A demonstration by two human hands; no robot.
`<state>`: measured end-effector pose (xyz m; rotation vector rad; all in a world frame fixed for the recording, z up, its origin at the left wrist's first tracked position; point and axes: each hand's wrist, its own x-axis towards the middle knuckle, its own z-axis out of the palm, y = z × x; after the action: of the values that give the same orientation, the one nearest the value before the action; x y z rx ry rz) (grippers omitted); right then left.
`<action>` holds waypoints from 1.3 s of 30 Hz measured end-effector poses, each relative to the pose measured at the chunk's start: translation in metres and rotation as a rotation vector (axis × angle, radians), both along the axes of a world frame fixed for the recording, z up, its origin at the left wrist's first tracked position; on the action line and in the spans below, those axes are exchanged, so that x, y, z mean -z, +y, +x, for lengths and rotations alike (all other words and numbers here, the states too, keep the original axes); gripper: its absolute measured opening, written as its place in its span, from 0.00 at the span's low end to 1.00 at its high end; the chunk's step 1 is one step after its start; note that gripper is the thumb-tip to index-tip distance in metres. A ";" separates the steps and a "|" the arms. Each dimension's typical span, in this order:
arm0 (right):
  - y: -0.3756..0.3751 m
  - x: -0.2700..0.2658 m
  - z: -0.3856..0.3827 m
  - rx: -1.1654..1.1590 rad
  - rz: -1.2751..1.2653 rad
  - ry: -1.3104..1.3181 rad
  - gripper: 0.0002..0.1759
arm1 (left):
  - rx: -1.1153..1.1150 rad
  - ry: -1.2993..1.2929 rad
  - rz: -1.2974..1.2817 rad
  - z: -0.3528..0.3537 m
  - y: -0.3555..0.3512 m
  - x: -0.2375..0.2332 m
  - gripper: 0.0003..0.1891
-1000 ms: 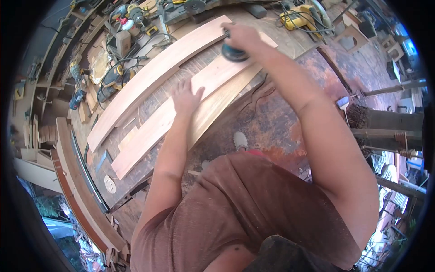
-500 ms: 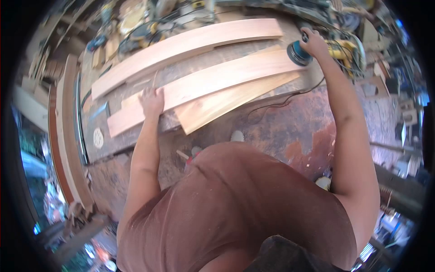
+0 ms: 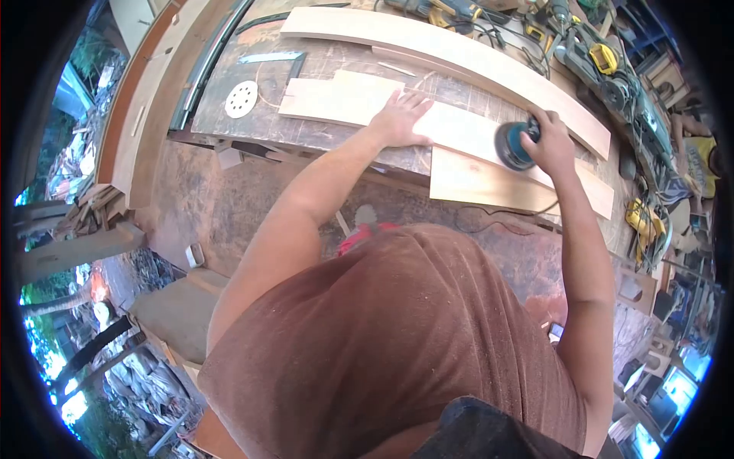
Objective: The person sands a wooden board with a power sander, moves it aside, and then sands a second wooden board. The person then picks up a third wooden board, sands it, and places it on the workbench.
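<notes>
A long pale board (image 3: pixel 462 131) lies on the workbench, and my left hand (image 3: pixel 401 122) rests on it with fingers spread. My right hand (image 3: pixel 552 144) is wrapped over the top of a teal random orbital sander (image 3: pixel 514 145), whose round pad sits on the same board. Under that board and sticking out toward me is a shorter, yellower wood piece (image 3: pixel 470 177). Behind lies another long, slightly curved board (image 3: pixel 451 50). The sander's cord (image 3: pixel 497 218) trails over the bench's near side.
A perforated sanding disc (image 3: pixel 241 99) and a metal square (image 3: pixel 294 67) lie at the bench's left. Power tools crowd the back right, among them a yellow tool (image 3: pixel 646 222). Long planks (image 3: pixel 157 115) stand at the left. Another person (image 3: pixel 697 161) is at the far right.
The sander, under my right hand, has come from the board's right end back toward its middle. My left hand has shifted right along the board. The whole view has turned.
</notes>
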<state>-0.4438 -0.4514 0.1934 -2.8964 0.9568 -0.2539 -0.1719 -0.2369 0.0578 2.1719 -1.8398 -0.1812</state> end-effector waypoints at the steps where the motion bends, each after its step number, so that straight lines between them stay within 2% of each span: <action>1: 0.013 -0.001 0.019 -0.030 0.008 0.014 0.32 | 0.051 -0.039 0.033 0.009 0.009 -0.002 0.55; 2: 0.024 -0.002 0.038 -0.055 0.014 0.026 0.32 | 0.065 -0.035 0.025 0.022 0.018 -0.004 0.55; 4: 0.047 -0.002 0.069 -0.093 -0.015 0.037 0.32 | 0.085 -0.185 0.090 0.049 0.036 -0.005 0.61; 8: 0.079 -0.001 0.112 -0.135 0.044 0.099 0.32 | 0.139 -0.134 0.132 0.070 0.040 -0.023 0.62; 11: 0.080 0.001 0.112 -0.169 0.031 0.053 0.31 | 0.147 -0.062 0.234 0.068 0.036 -0.040 0.62; 14: 0.060 -0.008 0.070 -0.064 0.072 -0.028 0.31 | 0.168 -0.073 0.307 0.070 0.033 -0.049 0.62; 16: 0.052 -0.038 0.025 0.067 0.028 -0.037 0.31 | 0.175 0.059 0.317 0.082 0.033 -0.053 0.57; 17: 0.040 -0.042 -0.004 0.054 -0.021 -0.137 0.30 | 0.197 0.052 0.317 0.093 0.029 -0.056 0.57; 19: 0.037 -0.078 -0.057 0.079 -0.037 -0.247 0.27 | 0.305 0.460 0.469 0.115 0.014 -0.063 0.53; 20: 0.034 -0.093 -0.084 0.097 -0.163 -0.248 0.27 | 0.323 0.447 0.471 0.123 0.003 -0.068 0.53; 22: 0.035 -0.119 -0.134 0.221 -0.183 -0.257 0.27 | 0.314 0.479 0.752 0.133 -0.024 -0.084 0.49; 23: 0.031 -0.126 -0.160 0.285 -0.228 -0.241 0.28 | 0.361 0.383 0.797 0.127 -0.035 -0.102 0.44; 24: 0.029 -0.129 -0.183 0.300 -0.286 -0.292 0.28 | 0.374 0.372 0.798 0.117 -0.046 -0.102 0.44; 26: 0.028 -0.132 -0.221 0.377 -0.270 -0.338 0.29 | 0.428 0.322 0.616 0.082 -0.067 -0.098 0.38; 27: 0.023 -0.128 -0.240 0.410 -0.295 -0.333 0.30 | 0.323 0.411 0.502 0.033 -0.057 -0.105 0.34; 28: 0.019 -0.127 -0.252 0.426 -0.297 -0.338 0.30 | 0.347 0.248 0.366 -0.006 -0.060 -0.106 0.35; 30: 0.020 -0.122 -0.278 0.463 -0.255 -0.318 0.29 | 0.476 -0.077 0.343 -0.050 -0.069 -0.079 0.36; 31: 0.023 -0.121 -0.285 0.510 -0.231 -0.308 0.29 | 0.490 -0.076 0.348 -0.055 -0.066 -0.059 0.36; 33: 0.021 -0.120 -0.301 0.513 -0.230 -0.308 0.29 | 0.497 -0.128 0.167 -0.048 -0.065 -0.031 0.43; 34: 0.023 -0.117 -0.309 0.516 -0.216 -0.308 0.29 | 0.509 -0.134 0.172 -0.049 -0.066 -0.033 0.43; 36: 0.021 -0.114 -0.320 0.511 -0.213 -0.353 0.30 | 0.453 -0.218 0.112 -0.058 -0.067 -0.040 0.51; 37: 0.018 -0.114 -0.324 0.519 -0.203 -0.357 0.30 | 0.395 -0.200 0.155 -0.069 -0.073 -0.044 0.57; 39: 0.010 -0.108 -0.337 0.500 -0.189 -0.370 0.31 | 0.365 -0.166 0.234 -0.083 -0.084 -0.060 0.57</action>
<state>-0.7805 -0.4415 0.3018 -2.5596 1.6251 -0.9165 -0.2550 -0.3209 0.1178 2.0245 -2.4109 -0.3139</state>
